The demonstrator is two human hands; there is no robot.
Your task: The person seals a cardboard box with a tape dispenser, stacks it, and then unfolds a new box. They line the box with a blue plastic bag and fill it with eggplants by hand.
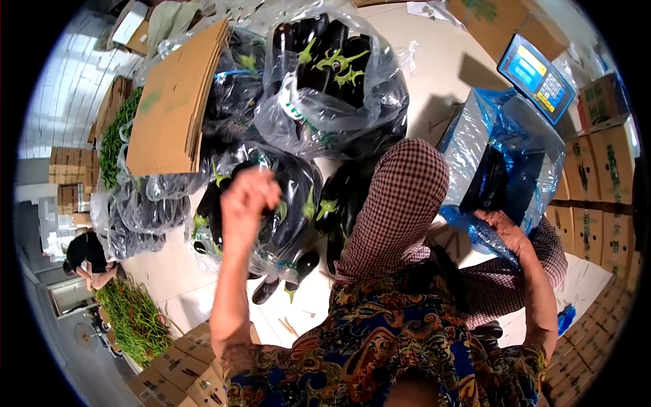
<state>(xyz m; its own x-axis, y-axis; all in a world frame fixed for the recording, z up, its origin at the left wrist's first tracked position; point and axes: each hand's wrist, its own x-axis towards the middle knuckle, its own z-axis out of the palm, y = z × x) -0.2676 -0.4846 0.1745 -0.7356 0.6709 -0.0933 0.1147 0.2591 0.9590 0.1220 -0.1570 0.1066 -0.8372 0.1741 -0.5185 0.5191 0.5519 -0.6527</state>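
My left hand [249,195], smeared by motion, is raised over an opened clear plastic bag [303,186] of dark purple eggplants [290,216] with green stems. Its fingers look bent, but the blur hides what they hold, if anything. At the near edge of a box lined with blue plastic, my right hand [503,232] has its fingers closed on the blue plastic liner [475,230]. Inside that box [462,146] lie dark eggplants [491,169]. A fuller clear bag of eggplants [332,57] stands beyond my left hand.
A scale display [536,78] rises behind the lined box. Flattened cardboard [175,102] leans on more bagged eggplants at the left. Loose eggplants [308,263] lie on the floor. Stacked cartons [600,169] line the right. A crouching person [88,254] is beside green peppers [134,308].
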